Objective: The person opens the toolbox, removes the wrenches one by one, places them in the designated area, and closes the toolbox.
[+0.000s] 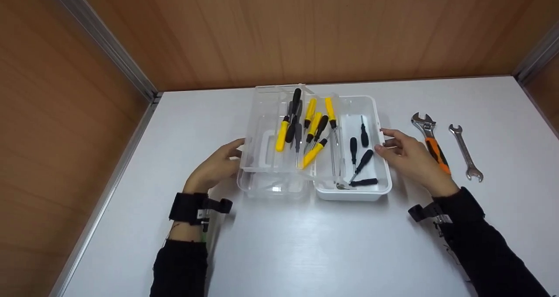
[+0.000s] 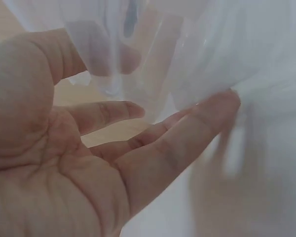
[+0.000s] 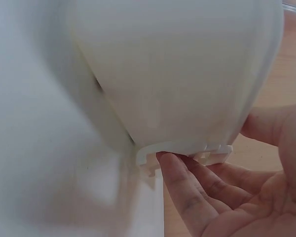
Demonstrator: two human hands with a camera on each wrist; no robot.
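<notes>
Both hands' grip flanks open clear-lidded toolbox (image 1: 371,192).

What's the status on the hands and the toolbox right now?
Left hand open, fingers touching the clear lid. Right hand open, fingers at the white toolbox latch. Screwdrivers lie inside. Two wrenches lie right, apart.

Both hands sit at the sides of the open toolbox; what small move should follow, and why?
Probably closing the fingers onto the box sides. The left hand touches the clear lid with straight fingers, and the right hand reaches the white base at its latch tab; neither grips yet.
</notes>
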